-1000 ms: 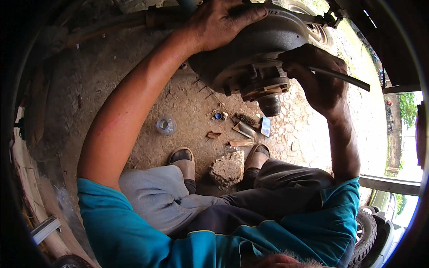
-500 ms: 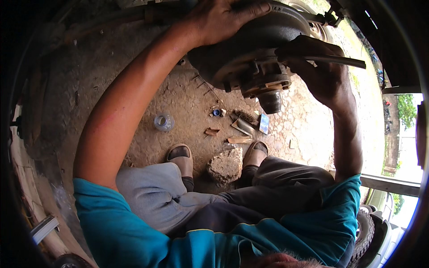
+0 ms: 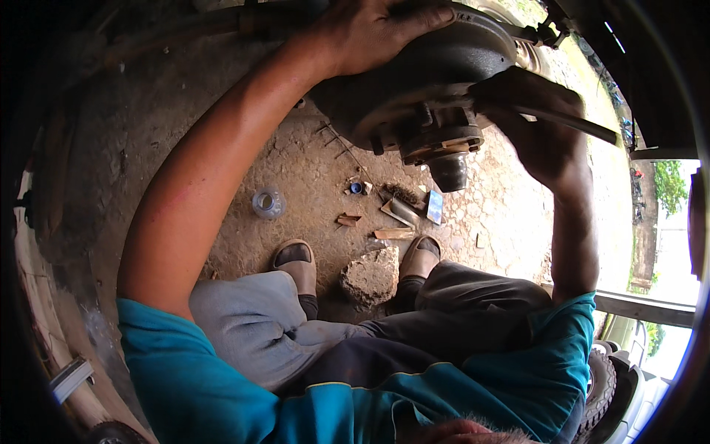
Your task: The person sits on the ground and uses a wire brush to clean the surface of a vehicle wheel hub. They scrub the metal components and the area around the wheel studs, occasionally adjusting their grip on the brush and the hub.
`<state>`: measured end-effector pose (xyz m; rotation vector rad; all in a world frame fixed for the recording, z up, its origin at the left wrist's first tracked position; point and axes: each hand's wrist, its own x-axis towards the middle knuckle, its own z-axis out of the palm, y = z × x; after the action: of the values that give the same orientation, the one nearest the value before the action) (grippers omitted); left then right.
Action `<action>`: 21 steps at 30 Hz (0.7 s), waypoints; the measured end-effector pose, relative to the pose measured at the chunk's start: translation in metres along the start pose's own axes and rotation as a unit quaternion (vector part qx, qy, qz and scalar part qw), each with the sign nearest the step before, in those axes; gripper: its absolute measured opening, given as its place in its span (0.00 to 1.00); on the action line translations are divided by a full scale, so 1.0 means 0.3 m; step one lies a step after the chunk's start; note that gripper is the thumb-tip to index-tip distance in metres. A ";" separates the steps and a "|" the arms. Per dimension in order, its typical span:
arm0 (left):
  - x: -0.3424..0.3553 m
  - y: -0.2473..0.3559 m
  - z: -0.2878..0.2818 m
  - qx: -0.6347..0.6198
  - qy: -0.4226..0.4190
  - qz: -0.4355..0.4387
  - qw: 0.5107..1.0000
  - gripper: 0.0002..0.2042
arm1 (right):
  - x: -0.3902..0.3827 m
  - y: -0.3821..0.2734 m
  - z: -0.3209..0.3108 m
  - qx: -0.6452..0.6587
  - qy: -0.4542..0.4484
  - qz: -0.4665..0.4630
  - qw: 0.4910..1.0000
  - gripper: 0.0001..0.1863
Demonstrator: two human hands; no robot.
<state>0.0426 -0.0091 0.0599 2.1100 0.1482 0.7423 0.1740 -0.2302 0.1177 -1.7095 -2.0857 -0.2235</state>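
Observation:
A dark metal wheel hub assembly [image 3: 444, 59] hangs at the top centre, with a flanged hub and a rounded cap [image 3: 449, 172] pointing toward the ground. My left hand [image 3: 370, 33] grips the upper edge of its round plate, thumb along the rim and fingertips partly out of view. My right hand [image 3: 536, 133] is closed round a long metal bar [image 3: 600, 129] at the hub's right side; the bar's inner end is hidden by hand and hub.
On the cracked ground lie a plastic jar [image 3: 268, 201], a small blue container [image 3: 356, 188], a brush [image 3: 401, 192], metal scraps [image 3: 393, 233], a blue rectangular item [image 3: 435, 206] and a rock [image 3: 370, 277] between my feet. A car wheel [image 3: 595, 388] shows at lower right.
My right hand and the bar rose slightly, then came back down with the bar's outer end tilting lower. My left hand stays on the hub assembly, shifted very slightly right.

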 end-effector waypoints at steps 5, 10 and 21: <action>-0.005 0.008 -0.014 0.018 -0.009 0.007 1.000 0.26 | 0.002 -0.021 0.017 0.023 -0.019 0.083 0.996 0.06; 0.004 -0.001 0.001 -0.026 -0.011 0.007 1.000 0.25 | -0.013 -0.022 0.016 0.031 -0.004 0.115 0.993 0.07; 0.003 0.015 -0.011 -0.019 -0.026 0.014 0.999 0.23 | 0.006 -0.019 -0.017 0.127 0.008 0.094 0.987 0.07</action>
<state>0.0408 -0.0092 0.0653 2.0979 0.0763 0.6996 0.1695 -0.2320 0.1239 -1.7260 -1.8352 0.0825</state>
